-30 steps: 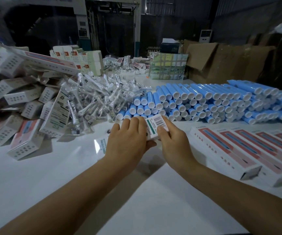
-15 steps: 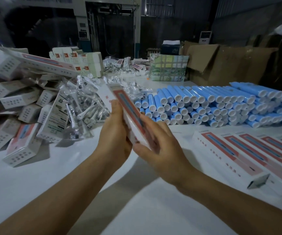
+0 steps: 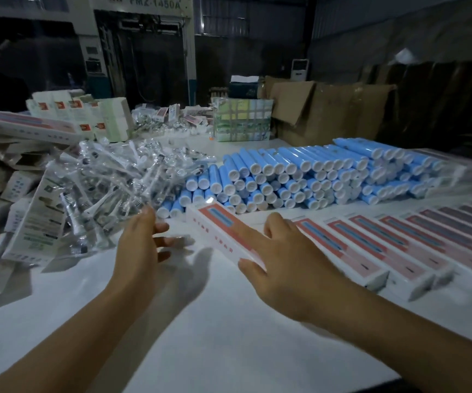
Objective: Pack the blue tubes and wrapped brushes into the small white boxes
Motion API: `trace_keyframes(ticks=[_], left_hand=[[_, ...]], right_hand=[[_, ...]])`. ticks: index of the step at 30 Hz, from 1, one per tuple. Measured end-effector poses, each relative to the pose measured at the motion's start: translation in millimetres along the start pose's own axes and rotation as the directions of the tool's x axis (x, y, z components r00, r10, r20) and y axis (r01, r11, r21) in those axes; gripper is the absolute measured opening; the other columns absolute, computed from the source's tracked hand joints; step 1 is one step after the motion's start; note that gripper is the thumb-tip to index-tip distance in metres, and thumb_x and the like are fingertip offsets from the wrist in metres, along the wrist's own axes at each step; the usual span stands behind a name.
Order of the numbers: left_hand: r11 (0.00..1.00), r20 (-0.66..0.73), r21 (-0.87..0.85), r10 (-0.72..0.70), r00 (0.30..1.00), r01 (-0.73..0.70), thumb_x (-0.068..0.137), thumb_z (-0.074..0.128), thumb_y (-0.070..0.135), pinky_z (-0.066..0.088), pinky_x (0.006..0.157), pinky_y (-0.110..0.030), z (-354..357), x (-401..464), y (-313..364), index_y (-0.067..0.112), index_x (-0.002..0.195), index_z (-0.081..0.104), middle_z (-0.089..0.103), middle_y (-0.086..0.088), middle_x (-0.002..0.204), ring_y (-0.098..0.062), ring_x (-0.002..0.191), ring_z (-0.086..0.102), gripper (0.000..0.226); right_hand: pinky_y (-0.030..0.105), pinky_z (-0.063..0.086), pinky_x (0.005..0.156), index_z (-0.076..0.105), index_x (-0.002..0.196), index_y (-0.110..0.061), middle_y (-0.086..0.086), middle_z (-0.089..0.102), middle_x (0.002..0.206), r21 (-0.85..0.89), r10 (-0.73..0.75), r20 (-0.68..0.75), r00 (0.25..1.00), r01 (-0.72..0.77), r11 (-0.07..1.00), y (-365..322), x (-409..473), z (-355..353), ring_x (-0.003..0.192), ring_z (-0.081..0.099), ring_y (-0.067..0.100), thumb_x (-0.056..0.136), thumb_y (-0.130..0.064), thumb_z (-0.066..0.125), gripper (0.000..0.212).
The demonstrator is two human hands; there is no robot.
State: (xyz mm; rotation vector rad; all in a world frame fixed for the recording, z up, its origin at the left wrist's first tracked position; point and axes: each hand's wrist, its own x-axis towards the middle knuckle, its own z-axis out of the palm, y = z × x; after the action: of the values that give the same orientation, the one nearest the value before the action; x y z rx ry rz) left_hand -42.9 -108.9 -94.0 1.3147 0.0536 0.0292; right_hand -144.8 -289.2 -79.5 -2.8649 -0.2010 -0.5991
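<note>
Lowered from both hands' grasp, now lying flat: white box [image 3: 223, 234] on the surface [image 3: 229, 321], pinched between thumb and index of right hand [image 3: 283, 259]. Left hand [image 3: 141, 248] apart, fingers [image 3: 158, 226] spread, holding nothing. Blue tubes [image 3: 300, 177] stacked beyond; wrapped brushes [image 3: 121, 182] heaped left.

A heap of wrapped brushes [image 3: 121, 182] sits left of centre on the table [image 3: 229, 336], stacked tubes [image 3: 314, 177] to its right. Piled boxes [image 3: 7, 194] fill the left edge; a row of boxes [image 3: 399, 251] lies at right, below the tubes.
</note>
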Motion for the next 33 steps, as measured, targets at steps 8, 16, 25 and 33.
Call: trace_keyframes(ticks=[8, 16, 25, 33], left_hand=[[0.984, 0.089, 0.136, 0.104, 0.991, -0.115, 0.098, 0.050, 0.025, 0.043, 0.062, -0.031, 1, 4, -11, 0.022, 0.106, 0.060, 0.062, -0.001, 0.092, -0.019, 0.070, 0.056, 0.013], [0.841, 0.291, 0.489, 0.090, 0.952, -0.230, 0.089, 0.060, 0.012, 0.044, 0.062, -0.027, 6, -7, -17, 0.016, 0.078, 0.071, 0.065, 0.003, 0.066, -0.011, 0.059, 0.054, 0.017], [0.823, 0.299, 0.509, 0.106, 0.948, -0.252, 0.087, 0.055, 0.013, 0.041, 0.060, -0.027, 6, -11, -16, 0.013, 0.064, 0.059, 0.056, -0.002, 0.061, -0.011, 0.059, 0.048, 0.024], [0.845, 0.287, 0.499, 0.048, 0.957, -0.192, 0.087, 0.054, 0.020, 0.040, 0.059, -0.025, 4, -8, -13, 0.014, 0.066, 0.057, 0.054, -0.003, 0.066, -0.011, 0.061, 0.047, 0.022]], right_hand=[[0.046, 0.032, 0.096, 0.024, 0.138, -0.029, 0.007, 0.023, 0.134, -0.585, 0.464, 0.130, 0.876, -0.310, 0.750, 58, -54, -25, 0.122, 0.027, 0.026, 0.097, -0.048, 0.026, 0.045], [0.036, 0.036, 0.091, 0.042, 0.129, -0.031, -0.002, 0.041, 0.125, -0.598, 0.352, 0.089, 0.932, -0.233, 0.767, 54, -31, -34, 0.116, 0.038, 0.019, 0.096, -0.048, 0.031, 0.039], [0.032, 0.034, 0.058, 0.045, 0.066, -0.018, -0.001, 0.049, 0.065, 0.102, 0.061, 0.057, 0.997, -0.066, 0.993, -9, 56, 40, 0.063, 0.046, 0.017, 0.095, -0.027, 0.048, 0.031], [0.023, 0.032, 0.050, 0.044, 0.064, -0.030, -0.007, 0.051, 0.065, 0.115, 0.012, 0.141, 0.990, -0.028, 0.993, -5, 57, 61, 0.060, 0.049, 0.007, 0.088, -0.020, 0.055, 0.028]])
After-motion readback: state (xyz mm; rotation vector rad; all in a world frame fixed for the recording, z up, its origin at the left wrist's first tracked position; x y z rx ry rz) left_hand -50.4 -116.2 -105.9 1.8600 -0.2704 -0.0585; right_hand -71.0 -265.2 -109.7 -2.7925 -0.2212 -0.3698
